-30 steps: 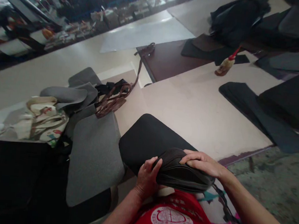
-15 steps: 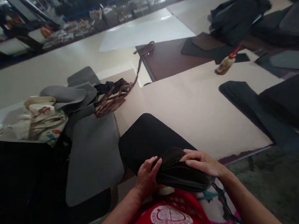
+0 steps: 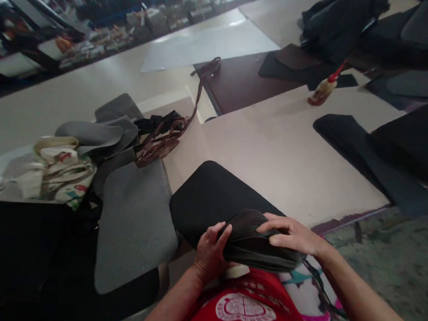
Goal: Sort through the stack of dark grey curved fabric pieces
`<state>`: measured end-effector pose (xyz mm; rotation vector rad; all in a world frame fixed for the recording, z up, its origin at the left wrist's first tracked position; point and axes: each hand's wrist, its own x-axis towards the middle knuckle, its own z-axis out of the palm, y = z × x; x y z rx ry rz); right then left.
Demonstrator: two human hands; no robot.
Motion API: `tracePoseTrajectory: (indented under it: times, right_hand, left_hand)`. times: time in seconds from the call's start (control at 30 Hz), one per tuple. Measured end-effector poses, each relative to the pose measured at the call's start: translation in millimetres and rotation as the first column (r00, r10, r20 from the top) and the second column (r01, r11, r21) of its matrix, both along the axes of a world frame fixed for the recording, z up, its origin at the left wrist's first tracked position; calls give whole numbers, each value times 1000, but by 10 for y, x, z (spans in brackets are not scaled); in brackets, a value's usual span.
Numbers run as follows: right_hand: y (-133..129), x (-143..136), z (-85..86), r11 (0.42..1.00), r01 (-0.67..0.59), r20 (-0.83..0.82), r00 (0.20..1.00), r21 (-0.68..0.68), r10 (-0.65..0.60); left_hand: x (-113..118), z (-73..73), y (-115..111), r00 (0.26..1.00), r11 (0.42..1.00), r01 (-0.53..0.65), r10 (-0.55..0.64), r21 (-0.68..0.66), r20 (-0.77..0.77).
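A thick stack of thin black sheets (image 3: 247, 233), maybe leather or fabric, is held bent at the front edge of the table, its edges fanned out. My left hand (image 3: 212, 253) is closed round its left end, thumb on the near side. At the right part of the stack, my right hand (image 3: 294, 234) has its thumb and fingers curled on the sheet edges; whether a single sheet is pinched there is too dark to make out. Beneath and beyond the stack lies a flat black panel (image 3: 222, 196) with rounded corners.
Grey panels (image 3: 136, 228), brown strips (image 3: 163, 143) and a cloth bag (image 3: 68, 173) lie to the left. On the pale board (image 3: 260, 144) stands a red-tipped glue bottle (image 3: 323, 90). Black pieces (image 3: 365, 148) lie at the right, near the table's edge.
My right thumb has shifted slightly right along the sheet edges, and the stack's top sheets are spread a little differently. My left hand stays in place.
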<state>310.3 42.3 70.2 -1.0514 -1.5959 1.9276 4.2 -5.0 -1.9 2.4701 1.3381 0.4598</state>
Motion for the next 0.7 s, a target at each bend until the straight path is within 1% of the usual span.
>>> tracePoseTrajectory:
  times: [0.1, 0.17, 0.2, 0.23, 0.3, 0.37, 0.47, 0.6, 0.7]
  right_hand:
    - [-24, -50, -39, 998, 52, 63, 997, 25, -54]
    - [-47, -74, -58, 992, 99, 118, 987, 77, -107]
    - [-57, -79, -58, 989, 103, 131, 984, 109, -117]
    - [-66, -80, -51, 987, 93, 134, 985, 134, -111]
    - [-76, -70, -9, 989, 36, 114, 992, 146, -53]
    - [-76, -44, 51, 992, -27, 97, 995, 125, 15]
    - [-69, 12, 115, 993, -79, 73, 995, 83, 73]
    - [-53, 72, 101, 992, -115, -5, 993, 48, 115]
    - [-37, 72, 82, 992, -123, -20, 992, 24, 123]
  left_hand:
    - [3, 18, 6, 1000, 1000, -2, 2, -12, -4]
    - [1, 21, 9, 1000, 1000, -9, 9, -23, -1]
    - [0, 20, 10, 1000, 1000, -9, 9, -26, 1]
    - [-1, 20, 13, 1000, 1000, -9, 9, -27, 4]
    - [-2, 23, 20, 1000, 1000, -6, 6, -27, 7]
    - [-2, 31, 27, 1000, 1000, -5, 5, -26, 4]
    - [0, 45, 35, 1000, 1000, -5, 5, -27, 1]
    - [3, 48, 38, 1000, 1000, -1, 1, -29, 7]
    - [2, 39, 33, 1000, 999, 1, 0, -33, 13]
